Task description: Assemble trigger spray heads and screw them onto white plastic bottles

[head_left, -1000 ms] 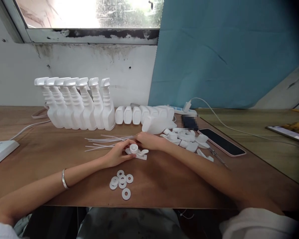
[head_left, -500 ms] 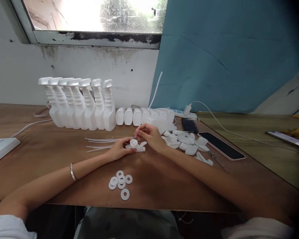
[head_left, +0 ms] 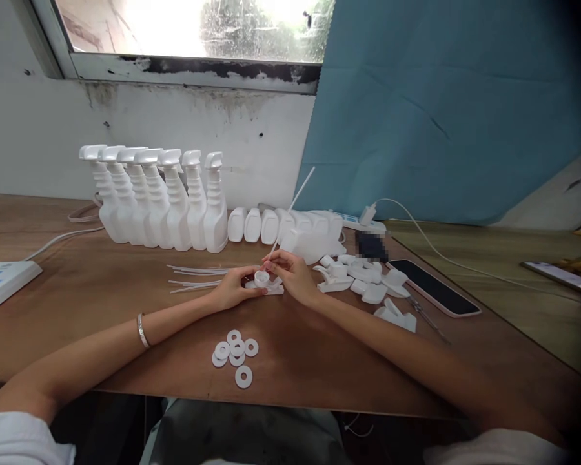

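My left hand (head_left: 233,289) is closed on a white trigger spray head (head_left: 261,279), which lies low over the table with its round collar facing up. Between the fingertips of my right hand (head_left: 294,278) is a thin white dip tube (head_left: 304,185), slanting up and to the right. The tube's lower end is at the collar; whether it sits inside cannot be made out. Several more dip tubes (head_left: 193,282) lie left of my left hand. Nearer the table edge, several white ring washers (head_left: 243,376) are loosely piled.
Upright spray bottles (head_left: 216,223) stand in a row at the back left. Beside them, more white bottles (head_left: 237,226) lie with their bases forward. Loose white spray-head parts (head_left: 374,294), tweezers (head_left: 428,318) and a phone (head_left: 434,287) are on the right. A power strip (head_left: 7,284) is at far left.
My right hand has come closer to the spray head, bringing the dip tube's lower end down to the collar. The tube's upper tip is lower. My left hand stays on the spray head.
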The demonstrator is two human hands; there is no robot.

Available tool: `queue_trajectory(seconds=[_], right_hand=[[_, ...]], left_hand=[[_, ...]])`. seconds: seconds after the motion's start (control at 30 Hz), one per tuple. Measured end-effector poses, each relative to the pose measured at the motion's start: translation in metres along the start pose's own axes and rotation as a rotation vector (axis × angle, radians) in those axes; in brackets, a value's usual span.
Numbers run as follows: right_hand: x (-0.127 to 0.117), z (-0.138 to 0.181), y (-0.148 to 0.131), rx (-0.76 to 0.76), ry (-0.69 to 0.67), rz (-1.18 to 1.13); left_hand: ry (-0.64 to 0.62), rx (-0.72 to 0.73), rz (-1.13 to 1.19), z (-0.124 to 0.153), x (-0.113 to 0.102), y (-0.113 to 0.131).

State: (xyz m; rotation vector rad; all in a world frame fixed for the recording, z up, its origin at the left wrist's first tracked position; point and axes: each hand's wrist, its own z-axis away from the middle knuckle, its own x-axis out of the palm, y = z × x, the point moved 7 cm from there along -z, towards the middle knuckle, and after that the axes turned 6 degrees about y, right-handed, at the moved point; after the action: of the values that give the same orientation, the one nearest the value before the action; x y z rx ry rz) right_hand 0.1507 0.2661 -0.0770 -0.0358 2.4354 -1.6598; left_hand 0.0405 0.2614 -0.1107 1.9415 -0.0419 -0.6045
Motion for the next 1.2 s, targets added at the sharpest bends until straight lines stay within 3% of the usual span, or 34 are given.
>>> queue_trajectory(seconds=[0.23, 0.53, 0.7, 0.8, 0.87, 0.97, 1.07, 1.13, 1.2], right_hand=[[0.003, 0.002, -0.010, -0.144, -0.002, 0.265], [0.004, 0.013, -0.019, -0.269, 0.058, 0.541], [0.007, 0.014, -0.018, -0.324, 0.045, 0.579], [0.004, 0.017, -0.014, -0.297, 0.028, 0.486], [-0.005, 0.021, -0.010, -0.253, 0.102, 0.363], [-0.017, 0.028, 0.009, -0.061, 0.217, 0.061], [-0.008, 0.034, 0.026, 0.153, 0.098, -0.293], [-0.002, 0.037, 0.029, 0.231, 0.032, -0.466], [-0.004, 0.038, 0.031, 0.284, 0.060, -0.572]], left_hand=[[0.003, 0.004, -0.061, 0.000, -0.001, 0.004], [-0.012, 0.033, 0.058, 0.001, 0.000, 0.006], [0.003, 0.018, 0.042, 0.002, -0.001, 0.004], [0.040, 0.003, 0.001, 0.002, -0.004, 0.004], [0.096, -0.009, 0.008, 0.001, -0.007, 0.006], [0.203, 0.003, 0.105, 0.000, -0.013, 0.013], [0.197, 0.043, 0.152, -0.002, -0.009, 0.026], [0.161, 0.058, 0.048, -0.006, -0.004, 0.039], [0.240, 0.094, -0.117, -0.010, -0.010, 0.059]])
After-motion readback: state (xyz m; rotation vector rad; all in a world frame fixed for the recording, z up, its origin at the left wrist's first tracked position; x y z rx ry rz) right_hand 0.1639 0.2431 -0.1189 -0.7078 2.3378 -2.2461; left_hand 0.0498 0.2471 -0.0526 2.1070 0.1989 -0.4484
